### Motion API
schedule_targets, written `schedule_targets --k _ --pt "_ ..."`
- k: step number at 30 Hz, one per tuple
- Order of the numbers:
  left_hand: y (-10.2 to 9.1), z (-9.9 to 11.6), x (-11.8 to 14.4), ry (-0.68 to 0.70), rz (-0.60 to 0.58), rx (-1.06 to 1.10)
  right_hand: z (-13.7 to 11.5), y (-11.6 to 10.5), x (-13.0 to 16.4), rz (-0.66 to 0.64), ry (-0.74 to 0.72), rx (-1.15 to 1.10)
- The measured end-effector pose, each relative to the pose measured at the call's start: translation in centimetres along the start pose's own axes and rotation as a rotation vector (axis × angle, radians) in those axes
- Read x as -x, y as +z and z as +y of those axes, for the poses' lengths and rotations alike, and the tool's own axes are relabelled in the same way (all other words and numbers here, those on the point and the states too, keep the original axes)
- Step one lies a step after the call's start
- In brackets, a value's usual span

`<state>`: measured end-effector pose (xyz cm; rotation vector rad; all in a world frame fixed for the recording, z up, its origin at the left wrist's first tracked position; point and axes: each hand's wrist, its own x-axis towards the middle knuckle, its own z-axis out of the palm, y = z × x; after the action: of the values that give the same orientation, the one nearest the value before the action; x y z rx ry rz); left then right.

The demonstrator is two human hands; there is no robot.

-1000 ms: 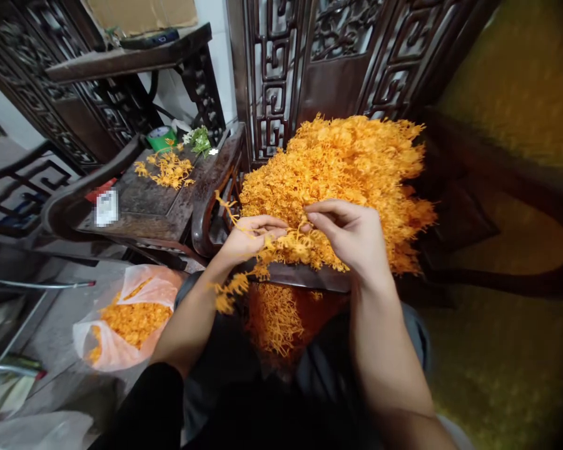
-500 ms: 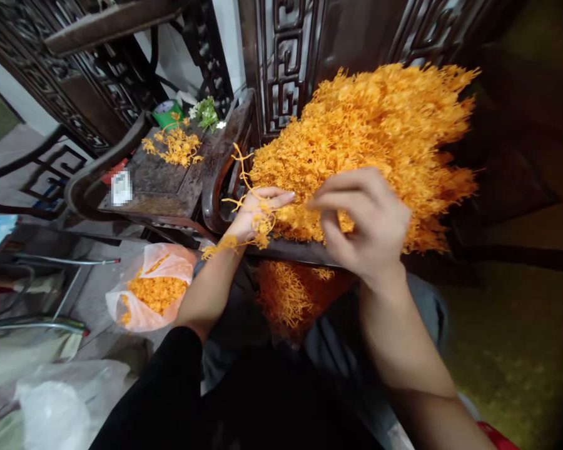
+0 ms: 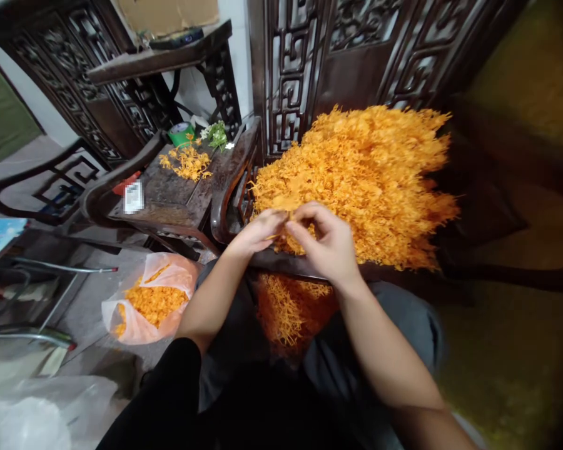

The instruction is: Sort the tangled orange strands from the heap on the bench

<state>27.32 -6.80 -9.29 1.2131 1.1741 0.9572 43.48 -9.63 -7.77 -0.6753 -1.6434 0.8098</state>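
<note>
My left hand (image 3: 263, 231) is closed around an orange branching plastic sprig (image 3: 286, 204), which largely blends into the pile behind it. Thumb and fingers of my right hand (image 3: 326, 240) pinch together right at the left fingertips; whatever lies between them is too small to make out. Just beyond both hands rises a big heap of orange plastic sprigs (image 3: 375, 169), spread over a dark carved wooden seat. Below, between my knees, a reddish bag (image 3: 319, 309) holds more orange branching pieces (image 3: 286, 312).
On the small wooden table (image 3: 164, 203) at left lie a loose orange sprig cluster (image 3: 190, 164), a roll of green tape (image 3: 181, 134) and a white-flowered green sprig (image 3: 216, 134). A plastic bag (image 3: 176, 272) of orange pieces stands on the floor. The chair's armrest (image 3: 220, 209) rises beside my left hand.
My right hand has moved left and down to meet my left hand. The dangling orange strands at the left wrist no longer show. The view has tilted, showing more of the upper shelf.
</note>
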Motion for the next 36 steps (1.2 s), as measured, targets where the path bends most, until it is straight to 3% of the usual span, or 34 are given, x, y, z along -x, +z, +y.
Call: schedule_targets --k 2,4,7,10,11,13,14,15,16,19,21,23,26,29,30,33,36 --pt "-0.3 0.8 0.0 -0.029 -0.156 -0.105 0.5 -1.8 -0.5 0.13 0.159 -0.186" --pt "-0.9 2.4 0.9 -0.048 -0.35 -0.365 1.1 -3.2 -0.9 0.192 0.227 -0.3" --pt "-2.2 6.5 4.9 -0.024 -0.523 -0.751 1.8 -4.4 -1.3 0.188 0.275 -0.416" --pt "-3.0 11.1 10.2 0.145 -0.401 -0.868 1.6 -4.8 -1.5 0.159 0.352 -0.475" --pt "-2.9 12.3 11.4 0.272 -0.292 -0.851 1.4 -4.8 -1.4 0.148 0.369 -0.482" --pt "-2.2 13.7 12.3 0.508 0.084 -0.771 0.8 -4.7 -1.4 0.123 0.379 -0.493" --pt "-1.6 13.8 11.8 0.604 0.27 -0.731 0.5 -4.6 -1.3 0.108 0.381 -0.496" --pt "-0.9 13.4 10.7 0.677 0.375 -0.709 0.2 -4.5 -1.3 0.094 0.381 -0.497" --pt "-0.2 12.8 9.3 0.723 0.387 -0.71 0.0 -4.4 -1.2 0.081 0.38 -0.497" --pt "1.7 10.4 4.7 0.721 0.22 -0.709 -0.5 -4.0 -1.2 0.064 0.367 -0.485" --pt "2.3 9.0 2.6 0.728 0.217 -0.713 -0.6 -3.9 -1.2 0.065 0.363 -0.418" --pt "2.0 8.2 1.3 0.781 0.24 -0.756 -0.5 -4.4 -1.2 0.088 0.385 -0.242" --pt "0.1 7.6 -0.1 0.812 0.274 -0.856 -0.6 -6.6 -0.9 0.191 0.404 0.143" --pt "-1.8 7.2 -1.6 0.688 0.449 -0.759 -0.9 -9.9 -0.4 0.318 0.433 0.297" --pt "-1.9 7.1 -1.9 0.63 0.449 -0.655 -1.0 -10.8 -0.2 0.332 0.455 0.288" --pt "-0.3 7.1 -2.2 0.506 0.192 -0.35 -1.0 -11.9 0.0 0.258 0.503 0.239" --pt "2.8 7.4 -1.6 0.466 -0.096 -0.286 -0.4 -11.2 -0.2 0.173 0.517 0.267"
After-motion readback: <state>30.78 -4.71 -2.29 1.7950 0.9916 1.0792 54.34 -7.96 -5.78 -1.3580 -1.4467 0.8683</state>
